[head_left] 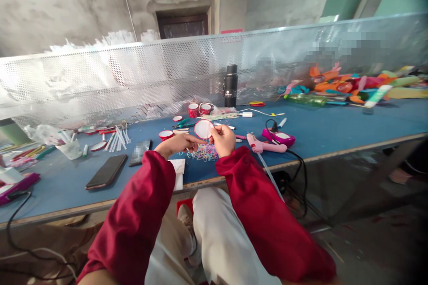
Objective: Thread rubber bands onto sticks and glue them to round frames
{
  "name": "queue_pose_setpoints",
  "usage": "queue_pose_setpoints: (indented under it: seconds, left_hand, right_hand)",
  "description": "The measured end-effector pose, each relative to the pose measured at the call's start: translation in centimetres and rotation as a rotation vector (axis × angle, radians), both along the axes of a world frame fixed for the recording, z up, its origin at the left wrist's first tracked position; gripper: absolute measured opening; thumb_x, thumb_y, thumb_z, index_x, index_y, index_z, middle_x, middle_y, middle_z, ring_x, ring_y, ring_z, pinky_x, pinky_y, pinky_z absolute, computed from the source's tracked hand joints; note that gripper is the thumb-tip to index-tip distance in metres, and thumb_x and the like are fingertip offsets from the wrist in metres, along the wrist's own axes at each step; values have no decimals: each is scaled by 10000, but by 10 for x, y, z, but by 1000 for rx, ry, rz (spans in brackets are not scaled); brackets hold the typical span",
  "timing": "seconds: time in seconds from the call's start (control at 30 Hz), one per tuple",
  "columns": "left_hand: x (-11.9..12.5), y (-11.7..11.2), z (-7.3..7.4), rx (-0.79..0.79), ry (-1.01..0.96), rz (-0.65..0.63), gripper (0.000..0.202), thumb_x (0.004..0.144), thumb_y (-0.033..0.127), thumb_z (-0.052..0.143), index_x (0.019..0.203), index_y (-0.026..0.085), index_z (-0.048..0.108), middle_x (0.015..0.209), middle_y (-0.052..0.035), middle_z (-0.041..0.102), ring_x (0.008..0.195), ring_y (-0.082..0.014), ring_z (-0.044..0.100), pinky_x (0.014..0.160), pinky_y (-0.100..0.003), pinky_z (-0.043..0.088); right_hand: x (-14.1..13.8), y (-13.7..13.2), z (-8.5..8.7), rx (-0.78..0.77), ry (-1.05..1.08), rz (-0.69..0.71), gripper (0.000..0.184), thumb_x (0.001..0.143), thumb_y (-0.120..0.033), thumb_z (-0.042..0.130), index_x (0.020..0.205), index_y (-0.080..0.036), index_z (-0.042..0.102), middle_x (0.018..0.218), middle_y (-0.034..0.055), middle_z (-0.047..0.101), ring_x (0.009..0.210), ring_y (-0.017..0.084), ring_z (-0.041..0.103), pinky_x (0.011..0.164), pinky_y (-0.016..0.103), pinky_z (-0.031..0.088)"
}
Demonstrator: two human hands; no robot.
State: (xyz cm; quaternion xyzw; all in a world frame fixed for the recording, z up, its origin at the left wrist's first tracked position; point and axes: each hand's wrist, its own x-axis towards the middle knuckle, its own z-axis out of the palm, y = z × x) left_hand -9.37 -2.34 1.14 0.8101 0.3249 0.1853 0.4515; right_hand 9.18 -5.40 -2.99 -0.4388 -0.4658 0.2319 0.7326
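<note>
A round white disc [202, 129] with a red rim is pinched at its right edge by my right hand [223, 139], held tilted up above the table. My left hand [179, 144] is beside it, its index finger stretched out below the disc's lower edge; whether the fingertip touches the disc I cannot tell. Beneath the hands lies a pile of small colourful rubber bands [203, 153]. A folded white paper [178, 173] is at the table's front edge. Just behind my left hand sits a red-rimmed round piece [166, 135].
A pink glue gun [264, 144] with its stick hanging over the edge lies right. Phones [106, 172] and a white cup [69, 149] with sticks stand left. A black thermos [231, 85], red tape rolls [193, 110] and pliers [183, 123] are behind. Colourful pieces [344, 84] are heaped far right.
</note>
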Motion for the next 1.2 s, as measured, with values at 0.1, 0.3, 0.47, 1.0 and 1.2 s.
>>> queue_pose_setpoints:
  seconds: [0.1,0.3,0.47,1.0,1.2]
  left_hand:
    - [-1,-2,1,-4,12,-6,463,686,129,560,1066,233,802,727,-26,704,557,-86,507,460,-171,321]
    - [0,0,-1,-50,4,32,523,672,133,582,1152,215,773,739,-28,699,568,-91,534,459,-171,317]
    - [0,0,-1,-68,-30,52,470,684,153,598,1103,243,792,744,-25,700,595,-100,565,461,-175,317]
    - [1,-2,0,-113,-12,63,485,719,176,622,1178,257,759,809,-23,718,625,-99,576,479,-175,328]
    - [0,1,-2,-112,13,60,486,747,186,635,1221,228,735,822,-25,683,649,-94,559,503,-177,332]
  right_hand:
    - [0,-1,1,5,-7,-8,168,720,-391,632,707,-247,545,479,-36,571,405,154,536,418,273,446]
    - [0,0,0,4,-8,-11,179,725,-406,627,726,-245,549,477,-44,566,401,147,529,416,266,446]
    - [0,1,-1,17,-12,-7,192,727,-420,630,717,-249,543,476,-40,557,398,151,522,409,272,437]
    - [-1,0,0,45,24,9,190,730,-404,639,719,-235,553,459,-51,558,379,136,516,407,253,426]
    - [-1,1,-1,62,21,8,187,726,-396,634,720,-223,563,448,-59,557,371,125,513,402,236,418]
